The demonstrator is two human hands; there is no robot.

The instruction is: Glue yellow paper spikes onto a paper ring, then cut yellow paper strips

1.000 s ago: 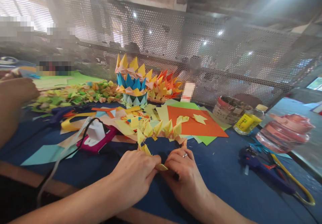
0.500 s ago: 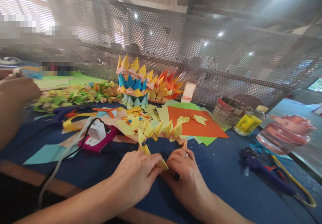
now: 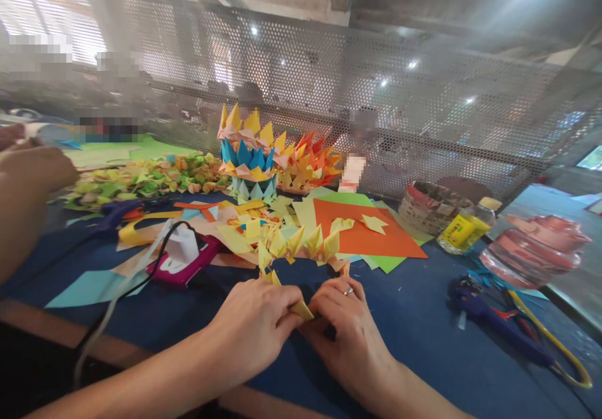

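Observation:
Between my hands is a ring-shaped paper crown (image 3: 297,240) with folded pale yellow points, its far side facing me across the blue table. My left hand (image 3: 256,318) is closed on the near left part of the band, a yellow folded point showing by its thumb. My right hand (image 3: 345,328), with a ring on one finger, is closed on the band's right part. The fingertips of both hands nearly meet at the near side; what they pinch there is partly hidden.
Behind stand stacked paper crowns (image 3: 247,162) and a heap of folded pieces (image 3: 155,177). A pink power strip (image 3: 183,262) with cables lies left. Orange paper (image 3: 376,243), a yellow-labelled bottle (image 3: 463,231), a pink jar (image 3: 533,249) and a glue gun (image 3: 493,325) are right. Another person's hand (image 3: 40,168) works far left.
My hands stay almost where they were; the yellow point by my left thumb has turned slightly. At far left, the other person's hand has shifted a little, with a white object now showing by it.

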